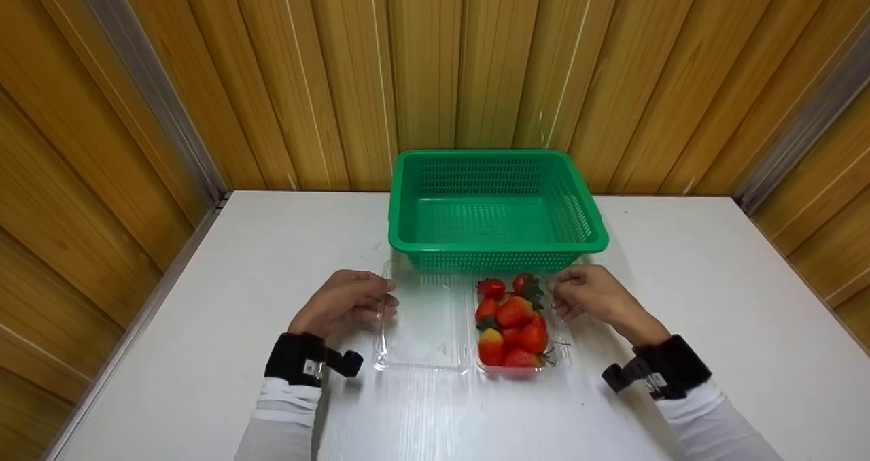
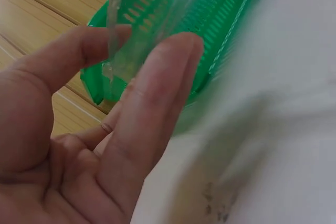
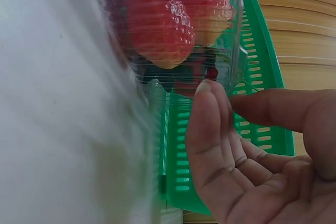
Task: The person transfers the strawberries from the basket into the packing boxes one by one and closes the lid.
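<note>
An opened clear plastic clamshell box point(image 1: 425, 325) lies in front of the basket, its lid half on the left. Several red strawberries point(image 1: 514, 313) with green leaves fill the right half. My left hand point(image 1: 350, 299) holds the lid's outer left edge between thumb and fingers; in the left wrist view the thin plastic runs between them. At the opposite side, my right hand point(image 1: 595, 299) pinches the filled half's outer edge near its far corner. In the right wrist view, strawberries point(image 3: 160, 22) show through the ridged plastic wall.
Just behind the box stands a green slotted plastic basket point(image 1: 499, 248) with nothing in it. Both stand on a white table point(image 1: 204, 352). Wood-patterned panels point(image 1: 340, 73) wall in the back and sides.
</note>
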Tool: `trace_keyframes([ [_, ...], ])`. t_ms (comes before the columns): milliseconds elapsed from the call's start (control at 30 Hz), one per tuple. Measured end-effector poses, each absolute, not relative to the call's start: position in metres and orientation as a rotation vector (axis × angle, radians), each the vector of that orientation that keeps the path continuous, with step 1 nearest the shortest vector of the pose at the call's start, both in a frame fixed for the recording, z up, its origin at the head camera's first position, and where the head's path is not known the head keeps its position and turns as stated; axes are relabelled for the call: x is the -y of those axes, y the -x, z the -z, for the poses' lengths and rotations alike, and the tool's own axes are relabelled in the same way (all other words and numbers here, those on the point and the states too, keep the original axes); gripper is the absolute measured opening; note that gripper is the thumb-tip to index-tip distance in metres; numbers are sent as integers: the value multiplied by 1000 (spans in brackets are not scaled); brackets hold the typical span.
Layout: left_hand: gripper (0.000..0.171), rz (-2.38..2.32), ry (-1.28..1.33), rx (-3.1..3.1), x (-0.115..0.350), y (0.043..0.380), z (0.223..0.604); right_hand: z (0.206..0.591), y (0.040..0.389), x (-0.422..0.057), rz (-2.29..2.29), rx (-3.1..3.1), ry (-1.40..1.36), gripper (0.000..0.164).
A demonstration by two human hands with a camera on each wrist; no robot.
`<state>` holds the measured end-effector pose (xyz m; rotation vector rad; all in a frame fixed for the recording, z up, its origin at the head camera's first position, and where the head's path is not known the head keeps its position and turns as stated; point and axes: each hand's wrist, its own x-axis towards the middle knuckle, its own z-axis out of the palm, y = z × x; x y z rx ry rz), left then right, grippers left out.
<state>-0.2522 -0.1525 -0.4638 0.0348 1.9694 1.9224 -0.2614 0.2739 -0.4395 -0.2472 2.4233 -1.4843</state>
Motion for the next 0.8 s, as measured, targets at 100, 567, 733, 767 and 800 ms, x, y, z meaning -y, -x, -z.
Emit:
trace_keyframes([
  [100,41,-1900,-101,-1953,154,252,457,439,261,-273,1483,-2418,242,25],
  [567,37,-1847,-200,-2053,143,236,416,439,258,-270,1494,-2373,266,22],
  [733,42,-1883,-210,-2097,132,229,400,440,256,-267,1513,-2335,244,20],
  [767,43,-1896,-219,-2102,130,227,398,440,256,-266,1517,-2329,238,20],
  [800,44,-1909,-236,-2108,128,226,396,440,255,-265,1520,-2319,235,20],
])
